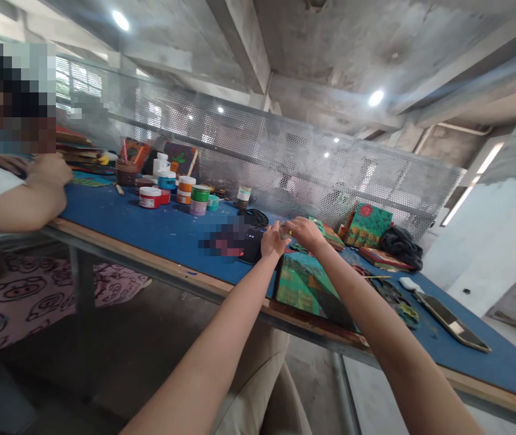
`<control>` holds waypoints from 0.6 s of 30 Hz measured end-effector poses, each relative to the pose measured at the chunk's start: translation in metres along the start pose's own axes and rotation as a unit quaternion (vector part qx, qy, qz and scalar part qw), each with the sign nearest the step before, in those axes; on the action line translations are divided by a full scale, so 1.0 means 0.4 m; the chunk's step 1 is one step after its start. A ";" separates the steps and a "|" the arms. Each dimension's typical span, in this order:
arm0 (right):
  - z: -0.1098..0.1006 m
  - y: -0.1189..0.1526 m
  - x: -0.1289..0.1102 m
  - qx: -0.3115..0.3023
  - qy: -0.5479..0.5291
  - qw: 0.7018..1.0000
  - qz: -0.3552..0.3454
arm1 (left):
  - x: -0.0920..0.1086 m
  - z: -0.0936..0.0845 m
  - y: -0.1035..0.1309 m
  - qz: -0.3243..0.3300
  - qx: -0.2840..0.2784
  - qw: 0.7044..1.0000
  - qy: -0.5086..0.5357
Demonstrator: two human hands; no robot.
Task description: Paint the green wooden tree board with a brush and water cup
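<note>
Both hands meet over the far edge of the painted board (pixel 310 284), which lies on the blue desk (pixel 149 226) just below the grip. The left hand (pixel 272 241) and the right hand (pixel 304 231) close together on a small clear item (pixel 284 229), perhaps a little jar or its cap; it is too small to tell which, or whether it is open. The left fingers curl round it from one side and the right fingers pinch it from the other.

The board already carries green and teal paint over most of its face, so the painting looks well under way. Paint pots (pixel 185 190) stand well off to the left of the grip, lids on. Near them another person's arm (pixel 17 202) rests on the desk. A second painted panel (pixel 368 225) leans just right of the grip.
</note>
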State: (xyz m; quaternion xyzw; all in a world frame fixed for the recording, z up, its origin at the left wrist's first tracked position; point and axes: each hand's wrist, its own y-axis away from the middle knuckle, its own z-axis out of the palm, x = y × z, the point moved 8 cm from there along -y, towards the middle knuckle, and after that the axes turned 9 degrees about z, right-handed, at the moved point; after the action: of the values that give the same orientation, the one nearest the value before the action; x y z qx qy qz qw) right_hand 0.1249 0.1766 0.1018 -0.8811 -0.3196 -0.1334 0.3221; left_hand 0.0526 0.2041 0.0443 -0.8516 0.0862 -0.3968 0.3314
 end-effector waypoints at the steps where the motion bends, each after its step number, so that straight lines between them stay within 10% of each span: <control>1: -0.001 0.000 0.013 0.008 -0.003 1.000 0.021 | 0.001 -0.001 0.000 0.000 0.000 1.000 -0.004; 11: -0.070 0.108 0.287 0.159 -0.108 0.947 0.256 | -0.012 -0.013 -0.004 -0.017 0.005 1.000 -0.003; 18: 0.024 0.272 0.401 0.258 -0.275 0.813 0.443 | -0.012 -0.028 -0.007 -0.032 0.017 0.999 0.005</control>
State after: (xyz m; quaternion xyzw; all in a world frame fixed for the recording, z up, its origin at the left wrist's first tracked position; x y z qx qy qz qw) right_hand 0.3177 0.1955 0.1127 -0.8120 0.0076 0.3590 0.4602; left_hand 0.0407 0.2028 0.0482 -0.8464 0.0536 -0.4128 0.3321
